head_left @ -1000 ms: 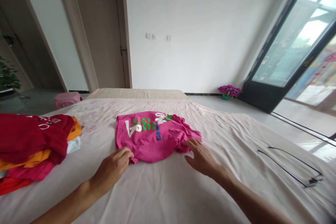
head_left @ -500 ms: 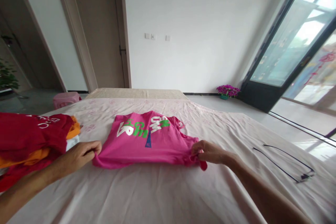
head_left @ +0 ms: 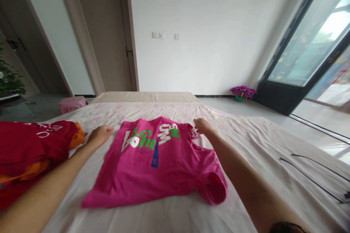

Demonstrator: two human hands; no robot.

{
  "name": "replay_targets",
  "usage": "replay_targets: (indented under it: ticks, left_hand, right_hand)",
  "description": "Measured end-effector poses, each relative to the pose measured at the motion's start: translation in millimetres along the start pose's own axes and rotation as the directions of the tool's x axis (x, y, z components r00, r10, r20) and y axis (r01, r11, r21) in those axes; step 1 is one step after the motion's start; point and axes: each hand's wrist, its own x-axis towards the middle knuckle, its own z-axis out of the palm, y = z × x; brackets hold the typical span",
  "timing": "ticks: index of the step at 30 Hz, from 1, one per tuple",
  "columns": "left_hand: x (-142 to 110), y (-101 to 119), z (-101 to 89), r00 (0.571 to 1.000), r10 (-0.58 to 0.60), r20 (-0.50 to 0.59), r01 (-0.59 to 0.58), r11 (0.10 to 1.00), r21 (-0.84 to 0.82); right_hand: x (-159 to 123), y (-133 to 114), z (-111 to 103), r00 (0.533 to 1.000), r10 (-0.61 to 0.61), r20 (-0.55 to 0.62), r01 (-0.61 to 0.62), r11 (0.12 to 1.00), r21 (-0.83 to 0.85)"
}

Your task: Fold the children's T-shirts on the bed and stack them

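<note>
A bright pink T-shirt [head_left: 172,167] lies flat on the bed sheet, with white and green lettering and a narrow blue triangle printed on it. Its sleeve opening gapes at the near right, and the neckline sits at the far right. My left hand [head_left: 101,135] is just left of the shirt's far left corner, fingers stretched toward it and holding nothing. By the neckline, my right hand [head_left: 202,126] hovers with its fingers apart, also without cloth in it. Neither hand appears to grip the shirt.
A pile of red and orange clothes [head_left: 35,149] rests at the left. Eyeglasses [head_left: 314,180] lie on the pale sheet [head_left: 246,142] at the right, partly out of view. Beyond the bed are a pink stool [head_left: 73,104] and a pot of purple flowers [head_left: 242,92].
Both hands have let go of the shirt's near edge and moved away from me toward its far corners. That near edge now lies spread closer to me, with the sleeve opened out.
</note>
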Motion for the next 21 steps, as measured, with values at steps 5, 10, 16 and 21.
replay_targets:
  ticks: [5,10,16,21]
  left_hand:
    - [32.1,13.9,23.3,0.992,-0.123,-0.018,0.124,0.989,0.074]
    - [40.9,32.6,49.1,0.991,-0.135,0.018,0.133,0.988,0.072]
    - [45.5,36.3,45.2,0.974,-0.163,-0.158,0.167,0.986,0.009]
    - [60.9,32.8,22.5,0.94,-0.171,-0.295,0.176,0.984,-0.011]
  right_hand:
    - [16.1,-8.6,17.2,0.998,0.013,-0.063,-0.024,0.983,-0.183]
    - [16.0,-9.4,29.7,0.992,-0.119,0.046,0.127,0.954,-0.273]
    - [25.9,-3.1,14.9,0.969,-0.221,-0.107,0.229,0.971,0.068]
    - [56.1,-15.4,-0.6,0.953,-0.017,-0.301,0.16,0.875,0.456]
